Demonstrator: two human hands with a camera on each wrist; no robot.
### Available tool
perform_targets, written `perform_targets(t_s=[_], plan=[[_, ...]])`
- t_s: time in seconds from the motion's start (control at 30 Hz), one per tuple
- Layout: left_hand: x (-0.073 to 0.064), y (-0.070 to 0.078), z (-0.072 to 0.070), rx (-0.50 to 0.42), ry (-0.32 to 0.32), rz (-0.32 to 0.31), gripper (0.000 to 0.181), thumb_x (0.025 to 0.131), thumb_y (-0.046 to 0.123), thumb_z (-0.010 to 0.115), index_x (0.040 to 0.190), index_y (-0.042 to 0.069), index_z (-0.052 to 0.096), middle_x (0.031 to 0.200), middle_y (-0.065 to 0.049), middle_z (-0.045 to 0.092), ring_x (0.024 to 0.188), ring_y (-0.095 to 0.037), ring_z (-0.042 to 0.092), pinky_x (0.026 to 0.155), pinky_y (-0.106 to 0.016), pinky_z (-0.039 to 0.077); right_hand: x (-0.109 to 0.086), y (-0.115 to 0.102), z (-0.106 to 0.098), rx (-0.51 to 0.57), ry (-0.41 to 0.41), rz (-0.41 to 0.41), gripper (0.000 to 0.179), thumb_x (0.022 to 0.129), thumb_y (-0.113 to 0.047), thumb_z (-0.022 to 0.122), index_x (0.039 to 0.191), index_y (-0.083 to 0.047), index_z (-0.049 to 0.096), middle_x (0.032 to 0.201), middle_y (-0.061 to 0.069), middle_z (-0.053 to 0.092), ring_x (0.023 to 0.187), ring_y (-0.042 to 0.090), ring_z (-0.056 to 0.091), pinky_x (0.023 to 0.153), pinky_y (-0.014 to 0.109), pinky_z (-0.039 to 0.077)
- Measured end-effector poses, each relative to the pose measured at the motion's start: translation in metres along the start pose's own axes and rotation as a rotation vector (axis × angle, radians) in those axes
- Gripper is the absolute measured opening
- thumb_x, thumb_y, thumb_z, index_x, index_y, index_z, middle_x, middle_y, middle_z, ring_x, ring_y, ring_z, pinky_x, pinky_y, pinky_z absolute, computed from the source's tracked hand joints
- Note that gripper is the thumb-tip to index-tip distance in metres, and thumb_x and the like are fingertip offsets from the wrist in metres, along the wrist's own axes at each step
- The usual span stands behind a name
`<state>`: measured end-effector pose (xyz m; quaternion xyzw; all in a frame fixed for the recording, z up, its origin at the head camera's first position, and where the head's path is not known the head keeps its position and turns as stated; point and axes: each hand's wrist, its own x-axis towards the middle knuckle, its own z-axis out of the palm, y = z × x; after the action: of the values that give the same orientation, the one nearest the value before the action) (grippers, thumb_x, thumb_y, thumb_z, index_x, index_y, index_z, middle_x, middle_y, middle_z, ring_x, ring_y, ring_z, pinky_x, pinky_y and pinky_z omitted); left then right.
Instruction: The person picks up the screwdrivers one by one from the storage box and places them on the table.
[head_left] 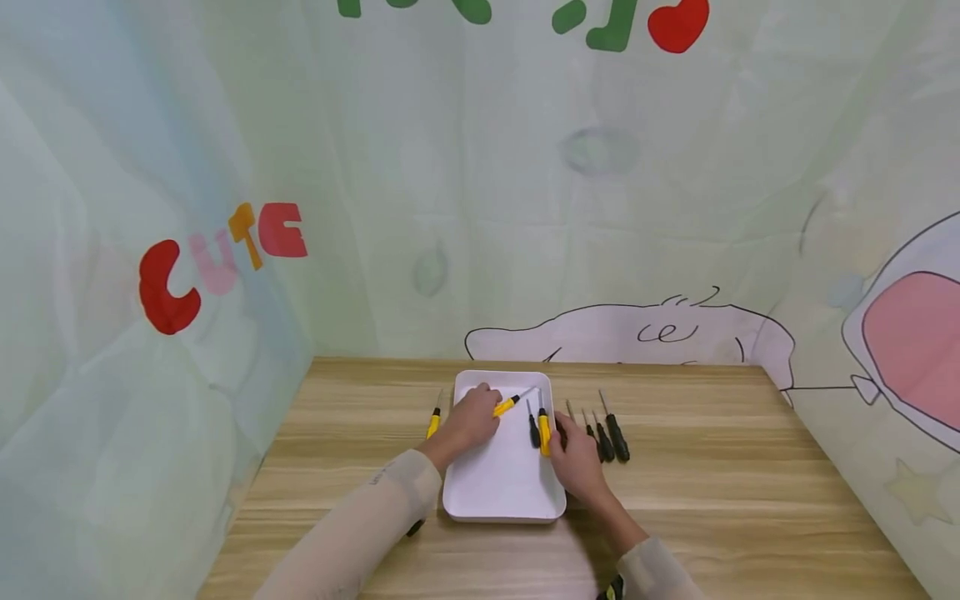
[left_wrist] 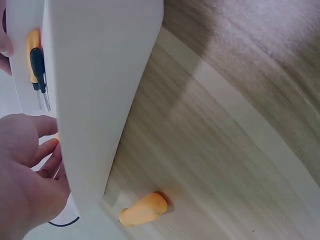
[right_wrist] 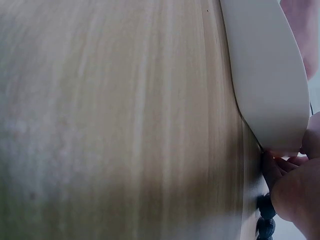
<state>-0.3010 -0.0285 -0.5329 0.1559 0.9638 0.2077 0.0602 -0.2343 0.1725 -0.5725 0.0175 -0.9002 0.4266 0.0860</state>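
Observation:
A shallow white tray [head_left: 501,492] lies on the wooden table. My left hand [head_left: 474,417] reaches over its left side and pinches the handle of a yellow screwdriver [head_left: 506,406], whose shaft points to the back right. Most of that handle is hidden by the fingers in the left wrist view. Along the tray's right side lie another yellow screwdriver [head_left: 544,433] and a small black screwdriver [head_left: 534,431]. My right hand [head_left: 576,458] grips the tray's right wall, thumb at the rim and fingers against the outside [right_wrist: 272,170].
Several black-handled screwdrivers [head_left: 615,437] lie in a row right of the tray. A yellow-handled screwdriver [head_left: 435,423] is on the table to its left, and a dark handle end [head_left: 415,527] shows beside the left sleeve. Printed cloth [head_left: 480,208] hangs behind the table [head_left: 720,483].

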Motion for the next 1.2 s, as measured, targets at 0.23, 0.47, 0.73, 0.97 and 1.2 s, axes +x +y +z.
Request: perform_targets(t_s=[0.23, 0.47, 0.73, 0.97, 1.2], plan=[[0.002, 0.000, 0.003, 0.015, -0.001, -0.031, 0.032, 0.101, 0.004, 0.067, 0.133, 0.003, 0.070, 0.123, -0.013, 0.064, 0.101, -0.023, 0.062, 0.099, -0.040, 0.059, 0.002, -0.001, 0.001, -0.002, 0.005, -0.010, 0.043, 0.107, -0.010, 0.057, 0.147, 0.005, 0.058, 0.140, 0.023, 0.066, 0.126, 0.036, 0.066, 0.100, 0.053, 0.059], [0.003, -0.001, 0.006, -0.005, 0.001, -0.050, 0.030, 0.100, 0.002, 0.067, 0.130, 0.004, 0.071, 0.119, -0.012, 0.064, 0.097, -0.022, 0.062, 0.096, -0.039, 0.060, 0.001, -0.002, 0.002, 0.002, 0.008, -0.006, 0.043, 0.107, -0.011, 0.057, 0.147, 0.005, 0.058, 0.140, 0.023, 0.066, 0.127, 0.037, 0.066, 0.101, 0.053, 0.058], [-0.001, 0.000, 0.007, -0.037, 0.011, -0.048, 0.029, 0.098, 0.003, 0.070, 0.128, 0.003, 0.072, 0.115, -0.010, 0.064, 0.093, -0.020, 0.060, 0.095, -0.037, 0.060, 0.000, 0.000, 0.002, -0.004, 0.012, -0.022, 0.042, 0.106, -0.010, 0.058, 0.146, 0.006, 0.059, 0.138, 0.023, 0.067, 0.125, 0.037, 0.067, 0.099, 0.053, 0.059], [-0.009, 0.003, 0.005, -0.078, 0.013, -0.056, 0.029, 0.098, 0.006, 0.073, 0.127, 0.005, 0.072, 0.113, -0.007, 0.063, 0.094, -0.019, 0.058, 0.097, -0.037, 0.059, -0.001, -0.001, 0.000, -0.001, 0.019, -0.015, 0.042, 0.106, -0.010, 0.057, 0.146, 0.005, 0.059, 0.138, 0.023, 0.068, 0.125, 0.036, 0.067, 0.100, 0.053, 0.059], [-0.016, 0.003, 0.002, -0.084, 0.031, -0.022, 0.028, 0.097, 0.004, 0.074, 0.125, 0.004, 0.073, 0.108, -0.005, 0.063, 0.091, -0.018, 0.058, 0.094, -0.035, 0.059, -0.002, -0.001, 0.000, 0.003, 0.018, -0.023, 0.043, 0.107, -0.011, 0.057, 0.146, 0.005, 0.058, 0.138, 0.023, 0.068, 0.124, 0.036, 0.067, 0.099, 0.053, 0.059]])
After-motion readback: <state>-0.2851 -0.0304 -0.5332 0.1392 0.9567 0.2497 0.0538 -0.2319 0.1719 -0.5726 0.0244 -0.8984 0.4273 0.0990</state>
